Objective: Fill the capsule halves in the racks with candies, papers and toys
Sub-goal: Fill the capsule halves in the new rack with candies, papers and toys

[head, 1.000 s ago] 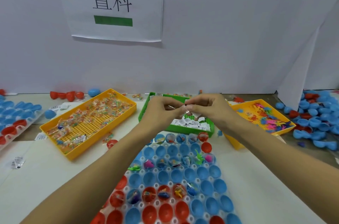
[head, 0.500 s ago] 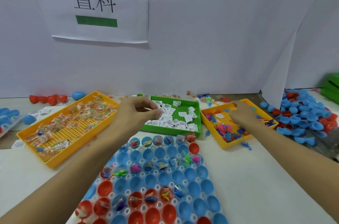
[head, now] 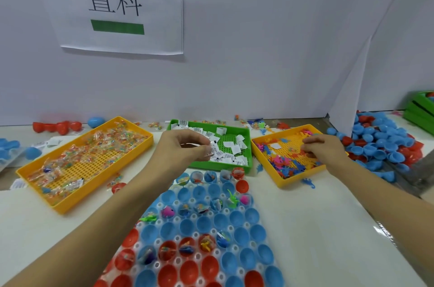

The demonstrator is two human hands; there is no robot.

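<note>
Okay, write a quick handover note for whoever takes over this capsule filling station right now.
Left hand: pinching paper slips over the green tray.
Right hand: fingers curled down in the toy tray; grip on a toy not clear.
Candy tray sits left; rack is in front.
Done: a scattering of capsule halves already hold items.
Left: many blue and red halves look empty.
</note>
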